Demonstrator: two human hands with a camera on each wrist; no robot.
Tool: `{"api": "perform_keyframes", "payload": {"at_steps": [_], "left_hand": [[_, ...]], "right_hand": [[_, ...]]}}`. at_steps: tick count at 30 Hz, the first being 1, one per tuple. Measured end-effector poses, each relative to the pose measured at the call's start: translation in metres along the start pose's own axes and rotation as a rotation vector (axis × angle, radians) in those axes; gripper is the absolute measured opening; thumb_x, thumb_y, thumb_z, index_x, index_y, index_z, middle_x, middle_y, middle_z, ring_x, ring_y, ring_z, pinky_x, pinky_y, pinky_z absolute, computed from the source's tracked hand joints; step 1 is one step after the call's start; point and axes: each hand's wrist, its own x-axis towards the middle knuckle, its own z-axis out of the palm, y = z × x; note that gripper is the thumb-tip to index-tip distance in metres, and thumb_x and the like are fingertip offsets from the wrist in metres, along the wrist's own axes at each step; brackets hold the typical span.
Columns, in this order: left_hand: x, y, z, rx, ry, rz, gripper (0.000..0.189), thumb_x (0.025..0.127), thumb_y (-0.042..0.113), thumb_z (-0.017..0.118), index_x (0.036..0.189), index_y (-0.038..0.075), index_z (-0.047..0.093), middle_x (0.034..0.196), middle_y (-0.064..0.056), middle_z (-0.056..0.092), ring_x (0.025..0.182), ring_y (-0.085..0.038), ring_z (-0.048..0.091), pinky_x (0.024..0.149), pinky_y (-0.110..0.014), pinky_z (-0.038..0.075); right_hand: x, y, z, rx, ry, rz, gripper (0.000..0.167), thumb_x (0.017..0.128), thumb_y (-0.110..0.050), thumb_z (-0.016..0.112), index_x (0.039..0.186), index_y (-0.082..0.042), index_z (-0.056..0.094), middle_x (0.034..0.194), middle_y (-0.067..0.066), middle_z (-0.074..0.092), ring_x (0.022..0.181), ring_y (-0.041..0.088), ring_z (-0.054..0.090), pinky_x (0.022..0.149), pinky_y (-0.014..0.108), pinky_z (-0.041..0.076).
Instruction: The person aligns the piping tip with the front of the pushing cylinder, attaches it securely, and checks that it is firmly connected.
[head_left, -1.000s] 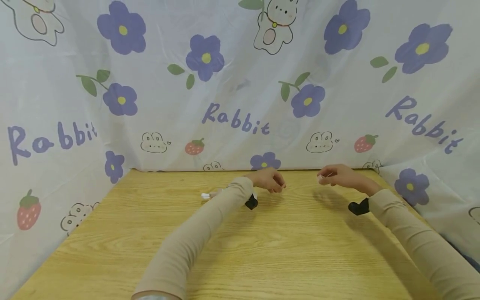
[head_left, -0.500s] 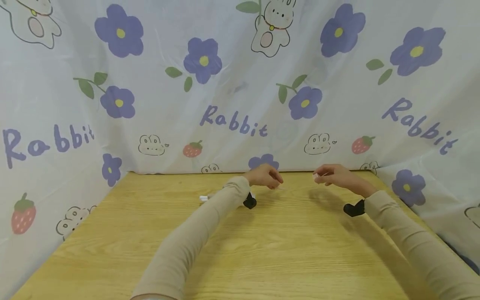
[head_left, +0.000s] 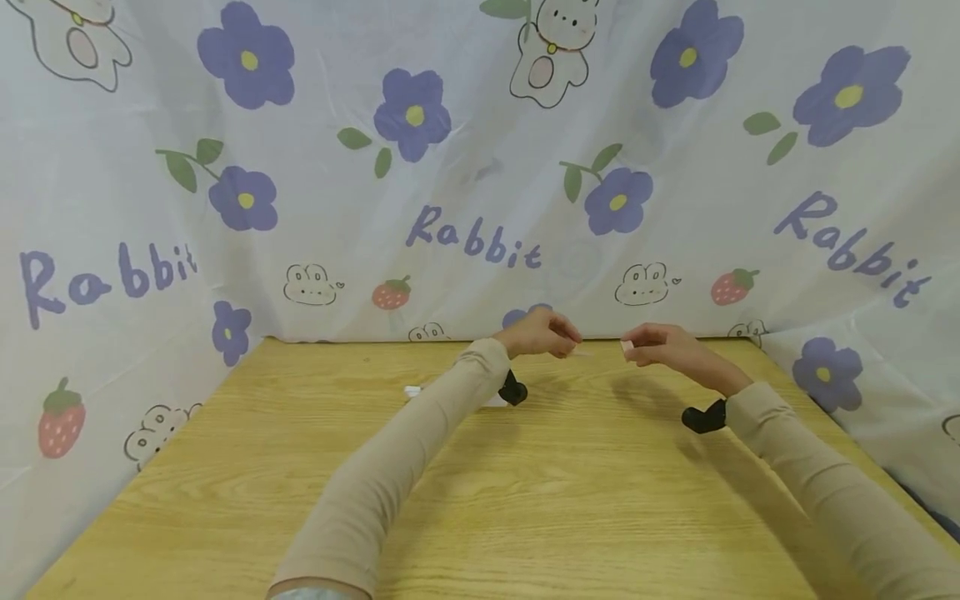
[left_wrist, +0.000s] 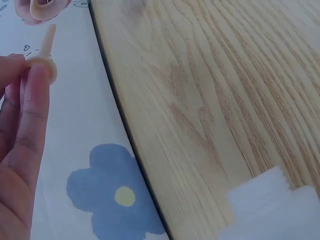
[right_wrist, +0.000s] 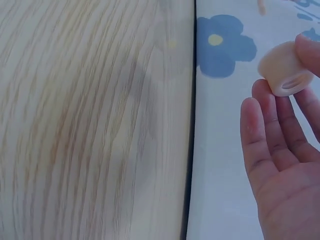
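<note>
My left hand (head_left: 540, 332) pinches a small pale plastic piece (left_wrist: 47, 44) between thumb and fingertips. It has a round flange and a thin stem, like a dropper nozzle, pointing towards the other hand. Opposite it, my right hand (head_left: 671, 350) holds a short, pale, round cap (right_wrist: 285, 70) with thumb and fingers; an opening shows in its end. A small gap separates the stem from the cap, and both are above the table's far edge. A white bottle (left_wrist: 272, 217) with a threaded neck lies on the table, partly hidden behind the left forearm in the head view.
The wood-grain table (head_left: 525, 508) ends at a white curtain (head_left: 337, 183) printed with flowers and rabbits, which also hangs at both sides. A black wrist mount (head_left: 513, 388) sits under the left wrist, another black mount (head_left: 705, 417) under the right.
My left hand has risen and moved right with the pale piece, its stem now showing. The right hand has shifted slightly left with the cap, narrowing the gap. The bottle shows more behind the left wrist.
</note>
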Motion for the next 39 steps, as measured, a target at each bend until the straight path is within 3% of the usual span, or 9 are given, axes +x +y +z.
{"api": "perform_keyframes", "payload": {"at_steps": [8, 15, 23, 27, 34, 39], "left_hand": [[-0.002, 0.011, 0.003, -0.053, 0.011, -0.004, 0.023, 0.096, 0.006, 0.064, 0.117, 0.0, 0.069, 0.118, -0.017, 0.07, 0.111, -0.035, 0.067, 0.086, -0.03, 0.058], [0.001, 0.013, 0.005, -0.065, 0.017, -0.003, 0.028, 0.096, 0.006, 0.064, 0.122, -0.002, 0.068, 0.119, -0.017, 0.07, 0.106, -0.03, 0.07, 0.087, -0.03, 0.058], [0.006, 0.012, 0.014, -0.131, 0.001, 0.021, 0.025, 0.095, 0.003, 0.064, 0.12, 0.0, 0.068, 0.125, -0.023, 0.066, 0.111, -0.036, 0.067, 0.092, -0.036, 0.057], [0.005, 0.015, 0.019, -0.171, 0.005, 0.035, 0.026, 0.095, 0.004, 0.064, 0.121, 0.001, 0.068, 0.12, -0.018, 0.068, 0.112, -0.036, 0.066, 0.089, -0.032, 0.058], [0.004, 0.019, 0.024, -0.178, 0.032, 0.056, 0.031, 0.091, -0.004, 0.063, 0.121, 0.003, 0.068, 0.109, -0.012, 0.07, 0.096, -0.021, 0.067, 0.084, -0.028, 0.057], [0.005, 0.019, 0.027, -0.176, 0.085, 0.058, 0.029, 0.089, -0.004, 0.066, 0.117, 0.004, 0.07, 0.109, -0.012, 0.069, 0.093, -0.019, 0.066, 0.083, -0.029, 0.057]], "right_hand": [[0.004, 0.001, 0.005, 0.07, -0.006, -0.011, 0.05, 0.096, -0.032, 0.067, 0.135, -0.003, 0.053, 0.129, 0.019, 0.059, 0.105, 0.02, 0.065, 0.105, 0.058, 0.043], [0.006, -0.001, 0.01, 0.101, -0.019, -0.032, 0.049, 0.096, -0.03, 0.067, 0.135, -0.004, 0.054, 0.128, 0.015, 0.061, 0.105, 0.017, 0.066, 0.107, 0.061, 0.041], [0.007, -0.011, 0.014, 0.101, -0.041, -0.073, 0.048, 0.098, -0.027, 0.065, 0.137, -0.002, 0.053, 0.132, 0.023, 0.06, 0.106, 0.014, 0.066, 0.106, 0.052, 0.046], [0.009, -0.013, 0.016, 0.088, -0.049, -0.077, 0.047, 0.098, -0.027, 0.065, 0.137, -0.004, 0.053, 0.135, 0.022, 0.058, 0.109, 0.016, 0.065, 0.104, 0.047, 0.048], [0.012, -0.015, 0.018, 0.081, -0.058, -0.085, 0.046, 0.098, -0.03, 0.065, 0.136, -0.006, 0.054, 0.136, 0.019, 0.057, 0.111, 0.019, 0.063, 0.106, 0.053, 0.045], [0.012, -0.016, 0.017, 0.068, -0.052, -0.089, 0.042, 0.098, -0.029, 0.063, 0.134, -0.007, 0.056, 0.13, 0.015, 0.06, 0.113, 0.024, 0.063, 0.102, 0.045, 0.049]]}}
